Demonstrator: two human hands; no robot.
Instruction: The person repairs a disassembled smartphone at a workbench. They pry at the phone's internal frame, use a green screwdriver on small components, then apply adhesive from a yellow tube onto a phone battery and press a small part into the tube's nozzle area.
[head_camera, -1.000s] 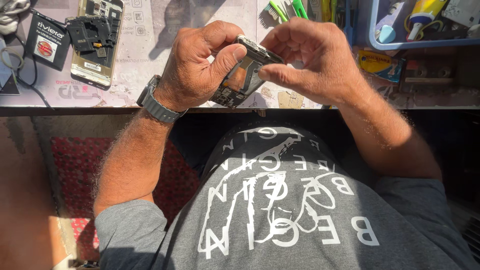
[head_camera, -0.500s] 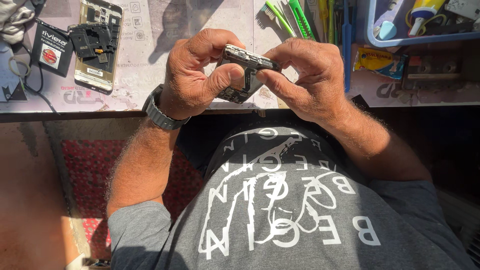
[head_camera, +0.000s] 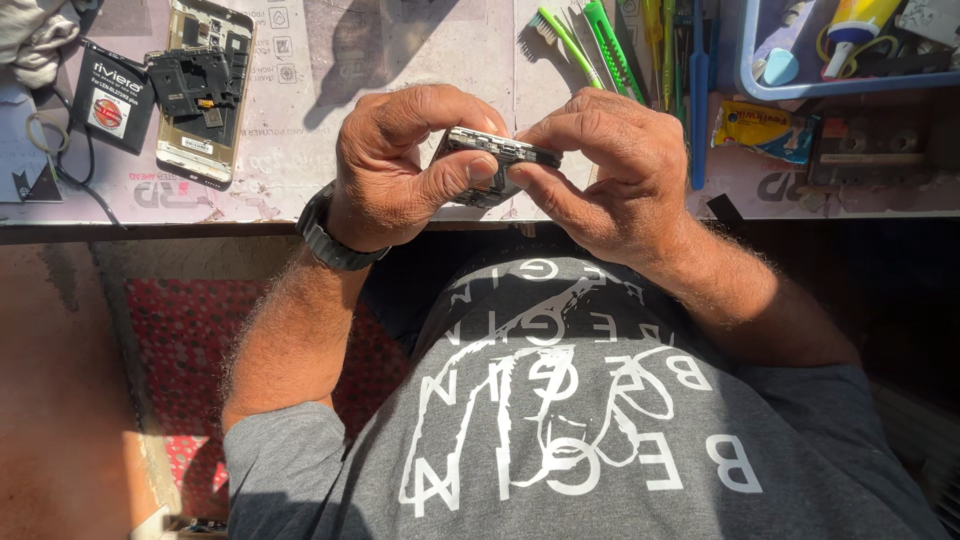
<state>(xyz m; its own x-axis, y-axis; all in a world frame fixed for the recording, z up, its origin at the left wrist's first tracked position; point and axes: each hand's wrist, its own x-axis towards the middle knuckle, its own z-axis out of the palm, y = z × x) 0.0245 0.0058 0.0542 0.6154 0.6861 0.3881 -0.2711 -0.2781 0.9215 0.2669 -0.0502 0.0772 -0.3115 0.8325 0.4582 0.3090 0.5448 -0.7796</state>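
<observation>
My left hand (head_camera: 400, 165) and my right hand (head_camera: 605, 165) both grip a small dark phone part (head_camera: 500, 150), held edge-on between thumbs and fingertips just above the near edge of the workbench (head_camera: 300, 190). A dark watch band (head_camera: 330, 240) wraps my left wrist. Most of the held part is hidden by my fingers. To the far left on the bench lies an opened gold phone frame (head_camera: 205, 90) with a black inner piece on top.
A black battery pack (head_camera: 110, 95) with a cable lies at far left. Green and yellow tools and a brush (head_camera: 570, 40) lie behind my hands. A blue tray (head_camera: 850, 50) with small items stands at back right, a yellow packet (head_camera: 765, 130) below it.
The part has been turned from a flatter face-up tilt to edge-on, and both hands have closed in tighter around it. The view shifted slightly.
</observation>
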